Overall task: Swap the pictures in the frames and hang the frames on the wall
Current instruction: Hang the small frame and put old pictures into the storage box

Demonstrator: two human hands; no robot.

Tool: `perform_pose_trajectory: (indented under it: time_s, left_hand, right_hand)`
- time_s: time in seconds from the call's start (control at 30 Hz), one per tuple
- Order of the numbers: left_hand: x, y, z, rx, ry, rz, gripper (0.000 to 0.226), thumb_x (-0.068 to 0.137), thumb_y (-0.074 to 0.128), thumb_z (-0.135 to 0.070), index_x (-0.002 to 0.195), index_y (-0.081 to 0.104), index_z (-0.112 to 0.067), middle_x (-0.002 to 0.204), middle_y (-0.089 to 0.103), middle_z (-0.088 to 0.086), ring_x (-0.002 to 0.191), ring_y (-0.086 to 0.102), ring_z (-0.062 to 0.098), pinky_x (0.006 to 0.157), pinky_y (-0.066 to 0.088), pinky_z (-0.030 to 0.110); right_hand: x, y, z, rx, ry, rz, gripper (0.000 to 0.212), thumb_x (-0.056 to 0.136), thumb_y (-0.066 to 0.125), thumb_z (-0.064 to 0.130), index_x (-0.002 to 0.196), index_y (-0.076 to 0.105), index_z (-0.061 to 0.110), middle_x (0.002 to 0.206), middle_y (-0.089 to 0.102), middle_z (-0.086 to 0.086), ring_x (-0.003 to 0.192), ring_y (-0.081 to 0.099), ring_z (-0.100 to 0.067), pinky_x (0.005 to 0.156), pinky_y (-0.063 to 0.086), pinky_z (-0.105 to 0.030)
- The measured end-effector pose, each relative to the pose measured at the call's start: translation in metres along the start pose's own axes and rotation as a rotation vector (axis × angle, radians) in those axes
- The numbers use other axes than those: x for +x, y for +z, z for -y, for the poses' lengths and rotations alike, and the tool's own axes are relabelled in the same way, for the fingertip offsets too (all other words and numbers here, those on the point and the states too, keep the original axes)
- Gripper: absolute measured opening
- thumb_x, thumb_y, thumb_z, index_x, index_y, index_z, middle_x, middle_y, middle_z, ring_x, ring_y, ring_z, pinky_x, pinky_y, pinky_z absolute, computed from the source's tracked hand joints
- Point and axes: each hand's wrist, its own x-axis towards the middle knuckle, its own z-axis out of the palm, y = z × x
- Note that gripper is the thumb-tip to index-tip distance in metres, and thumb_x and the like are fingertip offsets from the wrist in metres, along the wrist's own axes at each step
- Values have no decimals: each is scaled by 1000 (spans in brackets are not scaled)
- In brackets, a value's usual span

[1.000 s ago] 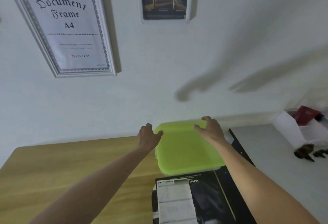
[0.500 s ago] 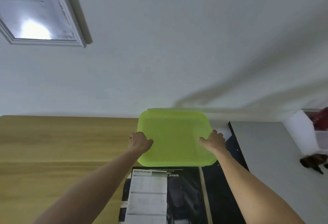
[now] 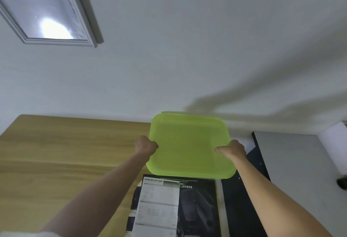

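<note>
At the far edge of the counter (image 3: 56, 152), against the wall, the left hand (image 3: 145, 145) and right hand (image 3: 232, 148) each clamp a side rim of the green tray (image 3: 189, 146). This appears to be clearing workspace. One frame (image 3: 56, 11) hangs on the wall; a dark picture sheet (image 3: 197, 204) lies nearest. Next: set the tray aside, then free both hands.

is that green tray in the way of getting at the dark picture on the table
Partly. The green tray, gripped on either side by the left hand and right hand, overlaps the far edge of the dark picture. A white specification sheet also lies on the picture. Both hands are occupied.
</note>
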Motion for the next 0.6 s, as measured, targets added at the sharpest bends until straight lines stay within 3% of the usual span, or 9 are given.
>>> perform_pose_trajectory:
  time_s: [0.17, 0.3, 0.47, 0.6]
  left_hand:
    - [7, -8, 5, -68, -15, 7, 44, 75, 82, -13, 111, 62, 4, 109, 64, 17, 96, 59, 34, 74, 48, 36]
    - [18, -23, 9, -121, -1, 20, 41, 70, 86, -12, 103, 67, 3, 105, 69, 17, 98, 64, 33, 82, 54, 38]
    - [42, -64, 28, -174, -5, 48, 43, 68, 87, -11, 104, 68, 2, 104, 67, 17, 102, 63, 34, 85, 52, 39]
    - [67, -118, 57, -203, -21, 28, 31, 71, 84, -4, 95, 66, 4, 97, 66, 16, 95, 61, 31, 82, 50, 39]
  right_hand:
    - [-3, -6, 3, 6, 4, 4, 54, 73, 84, 41, 98, 52, 6, 101, 59, -9, 88, 59, -29, 70, 49, -33]
    - [-8, -14, 14, 30, -8, 23, 58, 68, 87, 42, 99, 54, 6, 103, 62, -10, 101, 64, -32, 73, 49, -33]
    - [-15, -4, 41, 48, -42, 79, 64, 58, 92, 43, 102, 66, 4, 100, 71, -10, 91, 68, -28, 74, 57, -34]
    - [-37, 34, 82, 89, -93, 120, 66, 49, 93, 44, 101, 69, 11, 99, 73, -6, 88, 70, -24, 80, 59, -36]
